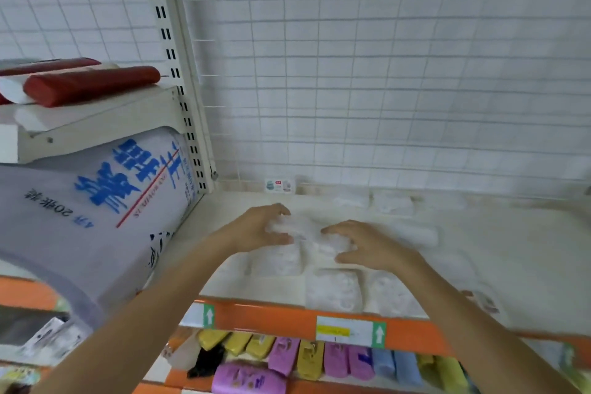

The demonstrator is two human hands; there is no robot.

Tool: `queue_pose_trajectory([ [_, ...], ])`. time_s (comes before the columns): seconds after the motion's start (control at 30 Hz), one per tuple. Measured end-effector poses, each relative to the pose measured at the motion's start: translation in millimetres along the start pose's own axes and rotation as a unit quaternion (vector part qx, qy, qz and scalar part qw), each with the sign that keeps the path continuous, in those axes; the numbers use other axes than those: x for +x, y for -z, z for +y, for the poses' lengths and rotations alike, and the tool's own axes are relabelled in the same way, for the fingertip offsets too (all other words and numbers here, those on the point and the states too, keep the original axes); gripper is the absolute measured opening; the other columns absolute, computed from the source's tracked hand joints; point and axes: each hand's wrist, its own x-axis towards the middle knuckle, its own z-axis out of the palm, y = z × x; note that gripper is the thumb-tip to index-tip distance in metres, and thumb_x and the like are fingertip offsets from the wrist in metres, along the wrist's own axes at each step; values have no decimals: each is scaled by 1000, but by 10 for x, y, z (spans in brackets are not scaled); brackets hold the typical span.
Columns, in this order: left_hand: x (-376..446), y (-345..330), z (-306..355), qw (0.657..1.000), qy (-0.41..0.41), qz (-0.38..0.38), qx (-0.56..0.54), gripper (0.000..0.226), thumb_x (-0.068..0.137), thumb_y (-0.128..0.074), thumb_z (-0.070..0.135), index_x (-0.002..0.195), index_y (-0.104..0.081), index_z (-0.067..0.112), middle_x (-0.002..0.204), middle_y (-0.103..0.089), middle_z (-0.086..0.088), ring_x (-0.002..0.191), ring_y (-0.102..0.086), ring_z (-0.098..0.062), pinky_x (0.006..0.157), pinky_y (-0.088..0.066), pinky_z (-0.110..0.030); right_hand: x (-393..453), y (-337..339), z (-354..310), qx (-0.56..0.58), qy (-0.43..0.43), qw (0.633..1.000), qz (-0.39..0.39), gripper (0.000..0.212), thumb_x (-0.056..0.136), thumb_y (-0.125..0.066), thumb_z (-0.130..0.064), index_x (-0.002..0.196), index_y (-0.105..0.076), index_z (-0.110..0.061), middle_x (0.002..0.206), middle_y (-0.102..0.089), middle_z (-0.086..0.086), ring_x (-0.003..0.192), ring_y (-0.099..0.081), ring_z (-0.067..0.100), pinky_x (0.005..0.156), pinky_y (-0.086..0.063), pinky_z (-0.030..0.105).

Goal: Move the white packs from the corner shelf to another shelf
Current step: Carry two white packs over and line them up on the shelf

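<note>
A: State of the small white plastic-wrapped packs [332, 291]?

B: Lying flat on the cream corner shelf [511, 253], loosely clustered near its orange front edge. Two sit right at that edge, side by side; others lie behind them.

A: Any further in?

B: A few blurred ones lie near the shelf's back. Two mid-shelf packs [307, 233] are partly covered by fingers.

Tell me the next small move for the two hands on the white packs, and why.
Probably close the fingers and lift. The left hand and right hand are curled over opposite ends of one white pack that lies on top of other white packs on the shelf. It looks bracketed from both sides, though blur hides how firm the grip is.
</note>
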Motion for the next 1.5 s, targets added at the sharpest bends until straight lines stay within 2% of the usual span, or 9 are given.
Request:
queue_pose_trajectory([
  [0.17,146,-51,-90,994,36,-2,-106,37,85,-62,38,112,-39,27,96,-59,0,77,-57,-13,65,-44,-18,-63,69,168,62,-38,994,81,41,82,-66,-31,120,-51,-34,126,-50,-2,109,-52,14,97,-44,34],
  [0.33,288,-112,-102,979,44,-2,-201,31,91,-54,32,119,-42,25,92,-62,-5,71,-50,-14,67,-44,-23,-113,232,274,136,-65,976,160,13,92,-51,-32,103,-56,-25,99,-60,0,86,-57,17,77,-49,34],
  [0.43,364,-134,-37,982,42,-25,-185,34,94,-47,30,127,-38,31,76,-50,2,68,-46,-13,68,-39,-23,-143,290,296,201,-91,956,194,19,95,-43,-39,102,-54,-25,91,-63,6,69,-60,18,62,-51,32],
  [0.6,491,-193,52,996,16,-34,-83,43,94,-48,34,135,-36,30,106,-44,-2,79,-47,-9,76,-39,-20,-140,283,383,182,-85,954,223,13,99,-37,-27,105,-48,-25,56,-54,11,42,-51,9,47,-48,28],
  [0.77,521,-272,47,998,13,-63,1,73,78,-68,43,139,-31,31,121,-28,8,85,-46,-6,84,-43,-23,-122,346,431,210,-113,955,177,35,92,-54,-30,123,-40,-21,101,-56,11,64,-58,17,51,-51,25],
  [0.87,551,-312,80,999,-4,-45,14,71,76,-70,36,137,-35,25,126,-34,7,110,-41,-14,96,-40,-29,-138,336,492,164,-125,969,135,61,80,-70,-26,131,-37,-21,120,-43,2,85,-60,17,59,-50,22],
  [1.1,528,-332,80,1000,8,-25,2,72,77,-72,29,138,-34,17,131,-40,1,120,-34,-16,102,-32,-28,-182,258,501,108,-111,979,134,67,72,-75,-18,128,-39,-25,117,-44,-4,82,-60,10,69,-51,22],
  [1.37,328,-274,-27,998,-18,3,-57,66,74,-71,10,132,-40,18,117,-40,8,106,-39,-11,80,-35,-8,-350,206,321,33,-75,980,181,67,76,-69,-14,134,-37,-20,126,-35,-6,122,-38,14,99,-40,26],
  [1.5,278,-239,-42,993,-71,70,-66,65,71,-74,6,128,-44,17,121,-44,4,110,-41,-15,89,-38,-16,-583,304,213,-15,-71,971,230,65,78,-69,-16,134,-37,-21,131,-37,-5,123,-30,14,97,-26,19],
])
